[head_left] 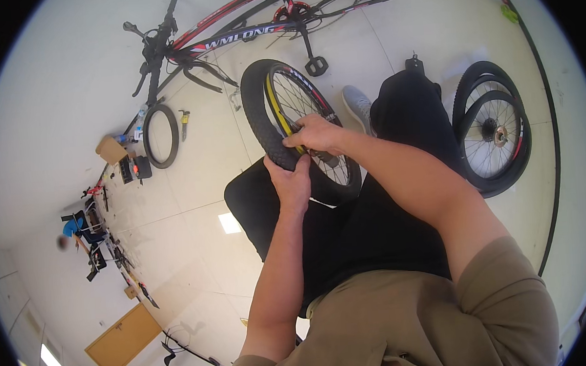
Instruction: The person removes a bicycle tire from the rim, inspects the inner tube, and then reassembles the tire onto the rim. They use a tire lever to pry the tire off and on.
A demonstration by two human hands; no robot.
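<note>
A bicycle wheel stands tilted between my knees, its black knobbly tyre [255, 100] sitting partly off the rim on the left side. In the gap between tyre and rim shows a yellow strip [277, 104]. My left hand [291, 183] grips the tyre's near left edge, thumb and fingers wrapped round the tread. Just above it, my right hand [316, 135] closes on the tyre's inner edge beside the yellow strip, its fingertips pressed against the rubber. Part of the hub and the lower spokes are hidden behind my right hand and forearm.
A black and red bicycle frame [229, 41] lies ahead on the tiled floor. To the right rest a spoked wheel [490, 132] and tyres. On the left are a loose tyre [161, 136], a yellow-handled tool [185, 124], a cardboard box [111, 150] and a seated person [74, 227] farther off.
</note>
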